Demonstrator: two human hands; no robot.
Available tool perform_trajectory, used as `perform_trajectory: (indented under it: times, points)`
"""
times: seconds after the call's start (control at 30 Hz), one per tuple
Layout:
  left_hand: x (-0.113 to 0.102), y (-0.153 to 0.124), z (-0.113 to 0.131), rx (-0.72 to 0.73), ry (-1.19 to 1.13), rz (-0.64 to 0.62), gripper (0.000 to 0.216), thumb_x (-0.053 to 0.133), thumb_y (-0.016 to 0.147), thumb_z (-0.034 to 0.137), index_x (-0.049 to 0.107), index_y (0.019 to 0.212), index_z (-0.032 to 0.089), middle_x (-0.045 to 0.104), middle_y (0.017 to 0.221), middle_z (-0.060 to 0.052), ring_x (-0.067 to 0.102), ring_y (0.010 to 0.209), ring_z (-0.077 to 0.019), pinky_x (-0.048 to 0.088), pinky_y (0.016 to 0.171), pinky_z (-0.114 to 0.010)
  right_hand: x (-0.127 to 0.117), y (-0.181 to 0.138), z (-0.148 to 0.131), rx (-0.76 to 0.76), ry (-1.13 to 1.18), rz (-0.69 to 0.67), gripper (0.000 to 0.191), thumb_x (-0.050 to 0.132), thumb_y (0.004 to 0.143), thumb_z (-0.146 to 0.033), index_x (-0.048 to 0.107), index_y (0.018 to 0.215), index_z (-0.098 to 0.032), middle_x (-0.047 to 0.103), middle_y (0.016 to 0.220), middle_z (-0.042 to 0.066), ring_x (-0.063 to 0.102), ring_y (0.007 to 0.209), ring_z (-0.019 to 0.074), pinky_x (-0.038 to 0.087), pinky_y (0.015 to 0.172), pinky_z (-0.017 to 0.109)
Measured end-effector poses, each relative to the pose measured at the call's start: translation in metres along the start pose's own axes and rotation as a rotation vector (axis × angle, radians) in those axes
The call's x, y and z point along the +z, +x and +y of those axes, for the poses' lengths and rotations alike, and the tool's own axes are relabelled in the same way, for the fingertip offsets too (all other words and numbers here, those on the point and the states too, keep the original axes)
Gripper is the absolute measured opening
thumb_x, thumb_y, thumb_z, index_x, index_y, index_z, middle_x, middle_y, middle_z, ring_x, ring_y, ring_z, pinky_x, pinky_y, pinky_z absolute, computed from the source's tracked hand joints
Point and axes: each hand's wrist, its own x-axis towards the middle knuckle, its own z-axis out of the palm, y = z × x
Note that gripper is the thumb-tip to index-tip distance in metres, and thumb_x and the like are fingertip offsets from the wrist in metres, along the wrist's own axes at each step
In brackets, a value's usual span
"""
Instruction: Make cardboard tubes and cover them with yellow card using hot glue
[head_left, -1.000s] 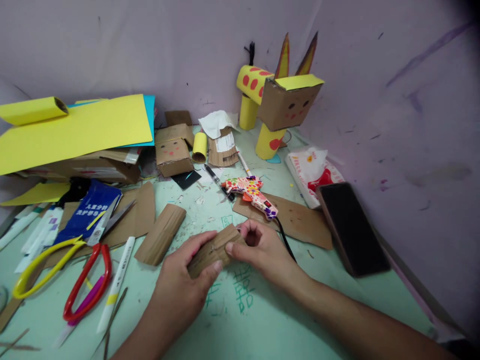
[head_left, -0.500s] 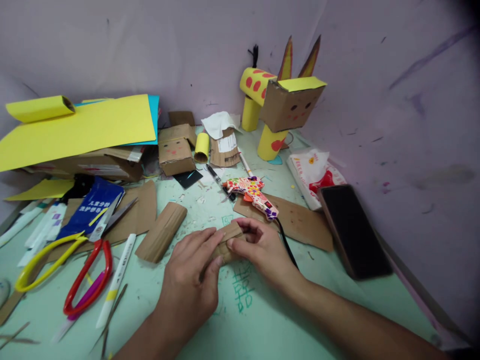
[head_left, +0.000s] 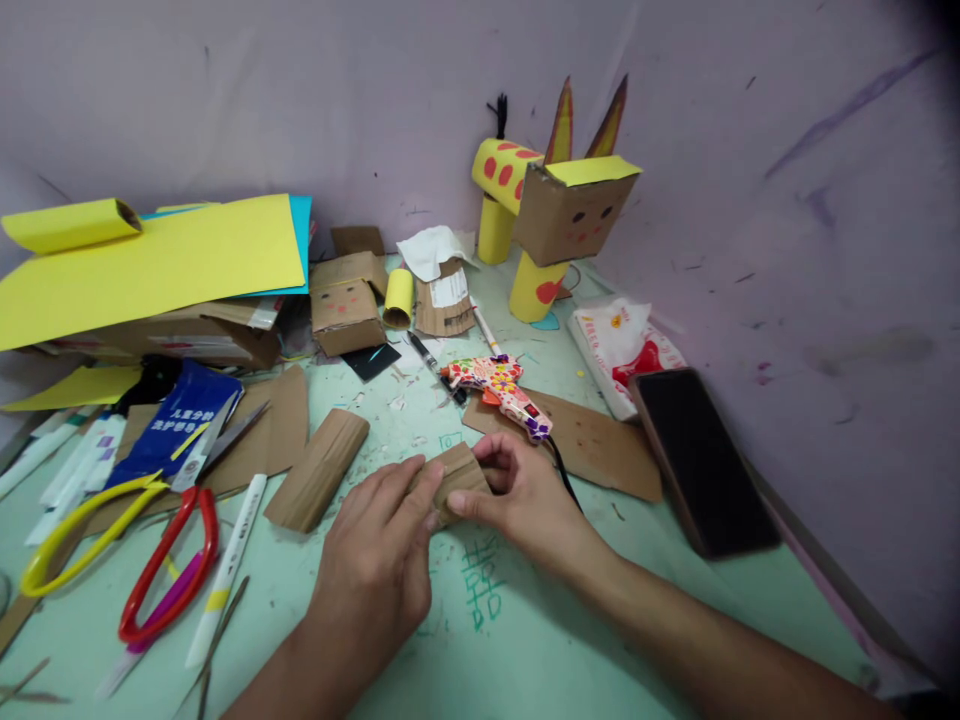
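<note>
Between my hands is a small curled piece of brown cardboard [head_left: 459, 472], just above the green tabletop. My left hand [head_left: 386, 535] grips its left end, fingers laid over the top and the thumb below. At the right end, my right hand [head_left: 517, 490] pinches it, with the thumb on the near face and the fingers behind. Part of the piece is hidden by my fingers. A rolled cardboard tube [head_left: 319, 470] lies left of my left hand. Beyond my right hand rests a flower-patterned glue gun [head_left: 499, 385], its black cord running past my wrist.
Scissors [head_left: 169, 560] with yellow and red handles lie left among markers and cardboard scraps. A phone [head_left: 701, 460] and a white packet [head_left: 626, 350] are at right. A spotted cardboard animal [head_left: 574, 215] stands behind. Yellow paper [head_left: 165, 265] tops a box at back left.
The cardboard piece has turned in my hands, so more of its broad face shows and the edge strip along its top is no longer visible. Both hands keep hold of it.
</note>
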Motion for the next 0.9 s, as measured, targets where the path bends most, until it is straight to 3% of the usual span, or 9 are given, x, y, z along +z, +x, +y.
perform_trajectory:
  times: [0.1, 0.17, 0.23, 0.3, 0.4, 0.53, 0.67, 0.9]
  points:
    - [0.0, 0.0, 0.0, -0.009, -0.01, -0.018, 0.041, 0.048, 0.083, 0.005, 0.049, 0.123, 0.013, 0.06, 0.115, -0.016, 0.055, 0.105, -0.0263, 0.049, 0.085, -0.044, -0.008, -0.003, -0.007, -0.108, -0.343, -0.068, 0.027, 0.075, 0.055, -0.02, 0.058, 0.075, -0.019, 0.064, 0.08, 0.003, 0.06, 0.079, 0.0221, 0.046, 0.076, 0.038]
    - [0.001, 0.001, 0.001, -0.001, 0.019, -0.032, 0.04, 0.048, 0.083, 0.006, 0.048, 0.123, 0.013, 0.06, 0.115, -0.015, 0.055, 0.104, -0.0269, 0.049, 0.085, -0.045, -0.013, -0.003, -0.01, -0.239, -0.577, 0.015, 0.02, 0.076, 0.058, -0.025, 0.065, 0.073, -0.019, 0.063, 0.085, 0.005, 0.058, 0.084, 0.0242, 0.043, 0.079, 0.039]
    - [0.002, 0.001, 0.002, 0.003, 0.048, -0.043, 0.04, 0.047, 0.083, 0.006, 0.049, 0.123, 0.013, 0.06, 0.114, -0.015, 0.055, 0.103, -0.027, 0.048, 0.084, -0.045, -0.016, -0.002, -0.011, -0.275, -0.675, 0.065, 0.015, 0.075, 0.061, -0.028, 0.066, 0.068, -0.019, 0.061, 0.077, 0.003, 0.056, 0.078, 0.0229, 0.044, 0.071, 0.035]
    - [0.002, 0.003, 0.004, -0.006, 0.065, -0.043, 0.038, 0.048, 0.083, 0.007, 0.05, 0.121, 0.012, 0.06, 0.113, -0.015, 0.054, 0.103, -0.0267, 0.047, 0.085, -0.044, -0.015, -0.001, -0.01, -0.204, -0.597, 0.034, 0.01, 0.07, 0.065, -0.025, 0.064, 0.063, -0.018, 0.057, 0.064, 0.0, 0.055, 0.062, 0.0173, 0.043, 0.057, 0.029]
    - [-0.002, 0.006, 0.007, -0.021, 0.097, -0.033, 0.036, 0.05, 0.082, 0.009, 0.052, 0.118, 0.011, 0.058, 0.113, -0.016, 0.053, 0.103, -0.0269, 0.046, 0.084, -0.044, -0.006, 0.0, -0.009, -0.003, -0.307, -0.041, 0.009, 0.064, 0.069, -0.016, 0.057, 0.063, -0.018, 0.055, 0.053, -0.005, 0.047, 0.039, 0.0085, 0.037, 0.038, 0.021]
    - [-0.008, 0.012, 0.008, -0.011, 0.059, -0.036, 0.03, 0.053, 0.079, 0.008, 0.056, 0.11, 0.01, 0.061, 0.106, -0.015, 0.054, 0.098, -0.026, 0.045, 0.083, -0.043, 0.004, 0.002, -0.007, 0.279, -0.033, -0.072, 0.012, 0.057, 0.074, -0.009, 0.052, 0.066, -0.017, 0.059, 0.045, -0.005, 0.051, 0.031, 0.0076, 0.043, 0.033, 0.018]
    - [-0.009, 0.023, 0.01, -0.019, 0.047, -0.015, 0.013, 0.055, 0.079, 0.01, 0.061, 0.091, 0.012, 0.066, 0.088, -0.012, 0.058, 0.082, -0.0242, 0.047, 0.074, -0.042, 0.006, 0.004, -0.006, 0.288, 0.001, -0.045, 0.014, 0.059, 0.072, -0.006, 0.053, 0.063, -0.016, 0.059, 0.042, -0.005, 0.053, 0.032, 0.0076, 0.046, 0.034, 0.017]
    - [-0.001, 0.037, 0.017, 0.098, 0.305, 0.043, 0.012, 0.054, 0.077, 0.008, 0.062, 0.086, 0.013, 0.069, 0.076, -0.01, 0.062, 0.066, -0.0237, 0.046, 0.075, -0.047, 0.006, 0.003, -0.008, 0.278, 0.043, -0.029, 0.013, 0.059, 0.069, -0.005, 0.054, 0.062, -0.015, 0.06, 0.042, -0.005, 0.053, 0.032, 0.0073, 0.046, 0.033, 0.016]
